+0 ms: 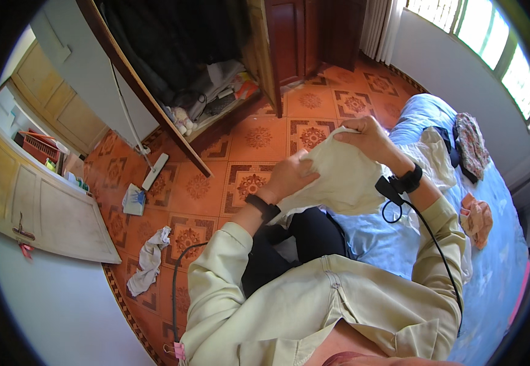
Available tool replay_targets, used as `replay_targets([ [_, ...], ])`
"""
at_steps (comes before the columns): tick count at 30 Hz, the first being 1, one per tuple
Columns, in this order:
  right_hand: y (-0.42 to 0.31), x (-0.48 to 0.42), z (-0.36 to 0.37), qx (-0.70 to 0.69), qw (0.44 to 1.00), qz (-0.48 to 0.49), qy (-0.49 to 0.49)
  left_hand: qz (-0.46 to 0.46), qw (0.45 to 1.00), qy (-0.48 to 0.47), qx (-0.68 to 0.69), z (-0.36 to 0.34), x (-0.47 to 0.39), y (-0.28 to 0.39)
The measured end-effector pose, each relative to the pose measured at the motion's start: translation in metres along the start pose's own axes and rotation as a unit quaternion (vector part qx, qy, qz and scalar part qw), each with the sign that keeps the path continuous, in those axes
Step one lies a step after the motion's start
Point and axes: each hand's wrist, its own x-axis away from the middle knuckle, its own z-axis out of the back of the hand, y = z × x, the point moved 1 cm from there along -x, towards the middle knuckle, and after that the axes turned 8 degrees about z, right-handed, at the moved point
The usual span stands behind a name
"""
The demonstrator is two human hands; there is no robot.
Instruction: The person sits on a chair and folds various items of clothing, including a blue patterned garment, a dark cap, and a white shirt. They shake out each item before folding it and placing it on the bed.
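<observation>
A cream cloth garment (345, 176) hangs stretched between my two hands, above my lap. My left hand (292, 174) grips its left side, with the thumb on the near face. Higher up, my right hand (369, 137) pinches the top edge between thumb and fingers. The lower part of the fabric drapes over my dark trousers (315, 233) and the bed's edge. I cannot tell what kind of garment it is. Both wrists wear black bands with cables.
On the blue bed (489, 279) lie a floral garment (472, 144), a crumpled peach cloth (476, 219) and white fabric (434, 158). An open wardrobe (219, 116) stands ahead. A flat mop (155, 171), a tissue pack (134, 200) and a grey-white cloth (149, 261) are on the tiled floor.
</observation>
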Motion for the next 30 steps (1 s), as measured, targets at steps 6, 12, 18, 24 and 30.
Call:
replay_targets([
  [6,-0.036,0.005,0.019,0.000,0.990,0.093,0.102,-0.004,0.995,0.035,-0.090,-0.031,0.009,-0.034],
  [12,-0.036,0.008,0.038,-0.003,0.975,0.114,0.190,0.000,0.954,0.167,-0.249,-0.012,-0.009,-0.039],
  [18,-0.051,0.006,0.035,0.018,0.969,0.117,0.217,0.152,0.926,0.140,-0.315,-0.006,0.001,-0.087],
  [24,-0.027,0.004,0.042,0.028,0.967,0.131,0.216,0.178,0.935,0.072,-0.300,-0.006,0.010,-0.084],
  [30,-0.010,-0.007,0.040,0.124,0.961,0.169,0.182,0.042,0.999,0.032,-0.012,-0.020,0.035,-0.101],
])
